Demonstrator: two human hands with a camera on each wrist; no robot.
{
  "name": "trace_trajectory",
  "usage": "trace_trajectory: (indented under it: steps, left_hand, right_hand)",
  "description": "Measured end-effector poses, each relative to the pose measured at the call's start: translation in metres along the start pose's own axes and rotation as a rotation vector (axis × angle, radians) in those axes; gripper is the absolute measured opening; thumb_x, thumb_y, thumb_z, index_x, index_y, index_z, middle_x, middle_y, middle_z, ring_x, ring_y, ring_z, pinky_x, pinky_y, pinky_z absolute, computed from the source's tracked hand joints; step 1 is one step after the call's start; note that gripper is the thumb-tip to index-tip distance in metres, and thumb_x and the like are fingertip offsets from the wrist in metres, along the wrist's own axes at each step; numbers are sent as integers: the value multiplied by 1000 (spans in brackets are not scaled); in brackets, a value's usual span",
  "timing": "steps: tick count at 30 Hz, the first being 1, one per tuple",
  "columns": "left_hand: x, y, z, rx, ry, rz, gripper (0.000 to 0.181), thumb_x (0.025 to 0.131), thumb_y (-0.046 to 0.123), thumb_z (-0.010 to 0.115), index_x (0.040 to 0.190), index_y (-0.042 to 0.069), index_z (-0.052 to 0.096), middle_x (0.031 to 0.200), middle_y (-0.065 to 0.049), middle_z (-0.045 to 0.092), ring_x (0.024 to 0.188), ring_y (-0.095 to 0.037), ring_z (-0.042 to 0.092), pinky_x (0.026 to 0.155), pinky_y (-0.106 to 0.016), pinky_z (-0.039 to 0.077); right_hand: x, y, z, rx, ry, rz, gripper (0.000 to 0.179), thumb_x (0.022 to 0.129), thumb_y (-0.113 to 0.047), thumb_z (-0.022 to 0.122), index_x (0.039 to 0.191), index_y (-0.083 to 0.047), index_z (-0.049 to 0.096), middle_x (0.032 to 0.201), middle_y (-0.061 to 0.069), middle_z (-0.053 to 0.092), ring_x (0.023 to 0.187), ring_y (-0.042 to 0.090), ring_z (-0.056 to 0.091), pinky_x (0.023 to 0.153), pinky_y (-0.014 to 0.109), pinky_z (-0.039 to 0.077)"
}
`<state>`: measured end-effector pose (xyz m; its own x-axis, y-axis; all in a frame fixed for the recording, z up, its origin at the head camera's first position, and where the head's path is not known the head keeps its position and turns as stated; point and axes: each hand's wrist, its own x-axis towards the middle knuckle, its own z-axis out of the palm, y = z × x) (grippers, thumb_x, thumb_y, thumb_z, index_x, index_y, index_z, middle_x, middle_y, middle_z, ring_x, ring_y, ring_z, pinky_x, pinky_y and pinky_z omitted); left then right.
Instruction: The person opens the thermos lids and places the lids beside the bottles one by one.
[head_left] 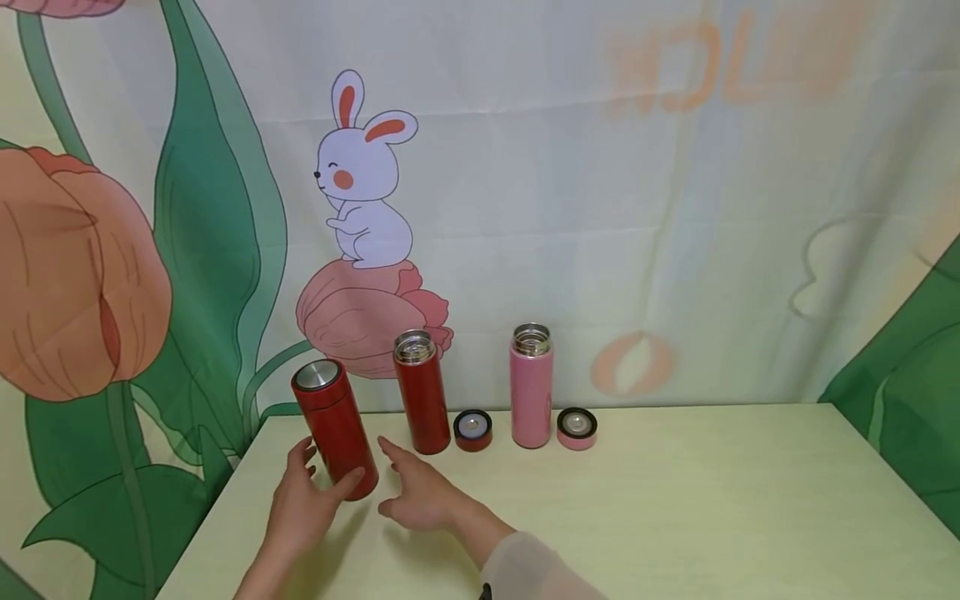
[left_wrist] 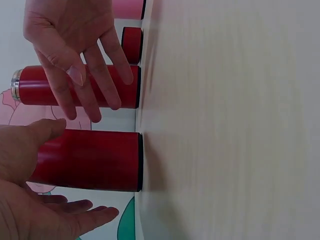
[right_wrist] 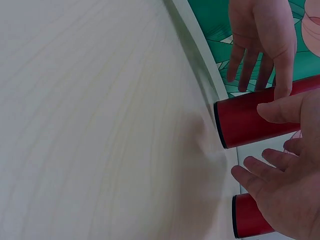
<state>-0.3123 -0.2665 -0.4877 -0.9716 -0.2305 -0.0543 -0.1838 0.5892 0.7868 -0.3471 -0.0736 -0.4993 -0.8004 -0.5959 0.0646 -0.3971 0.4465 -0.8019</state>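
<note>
A capped red thermos bottle [head_left: 339, 433] with a steel-topped lid [head_left: 317, 375] stands at the table's left. My left hand [head_left: 303, 504] is beside it, the thumb at its lower front and the other fingers loosely extended along its left side. On the bottle's right, my right hand [head_left: 423, 492] is held with its fingers spread, apart from the bottle and holding nothing. In the left wrist view, the base of the capped bottle [left_wrist: 95, 160] is at the table surface. The right wrist view shows the right hand's fingers [right_wrist: 260, 177] extended below the bottle [right_wrist: 250, 120].
Behind my right hand stands an uncapped red bottle [head_left: 423, 400], its lid [head_left: 473, 431] lying to the right. Farther right are an uncapped pink bottle [head_left: 532, 396] and a pink lid [head_left: 577, 428]. A printed cloth backdrop [head_left: 525, 183] hangs behind the pale table [head_left: 675, 500].
</note>
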Motion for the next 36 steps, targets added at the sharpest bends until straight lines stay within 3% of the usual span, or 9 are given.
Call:
trace_trajectory:
  steps: [7, 13, 27, 36]
  left_hand:
    - [8, 3, 7, -34, 15, 24, 98, 95, 38, 73, 160, -3, 12, 161, -31, 34, 146, -51, 38, 115, -65, 40]
    - [11, 4, 10, -65, 23, 20, 90, 97, 35, 71, 157, -4, 16, 159, -30, 36, 144, -50, 41, 114, -63, 41]
    - [8, 6, 12, -82, 32, 13, 88, 98, 31, 71, 157, -3, 16, 160, -30, 35, 145, -51, 39, 114, -63, 41]
    - [4, 10, 11, -65, 27, -9, 94, 96, 35, 74, 159, -1, 15, 162, -29, 32, 146, -52, 38, 113, -63, 40]
  right_hand:
    - [2, -2, 0, -7, -51, -44, 93, 87, -8, 72, 166, -16, 22, 168, 4, 35, 146, 30, 49, 119, 32, 41]
    - [3, -4, 2, -3, -78, -24, 94, 87, -9, 73, 166, -18, 22, 167, 3, 36, 145, 29, 49, 119, 34, 42]
    - [2, -1, 3, -3, -68, 22, 91, 88, -11, 73, 165, -26, 26, 164, -2, 41, 143, 25, 52, 117, 36, 45]
    - [0, 1, 0, 49, -4, -16, 79, 92, -9, 71, 161, -25, 36, 159, 0, 48, 139, 29, 56, 112, 37, 49]
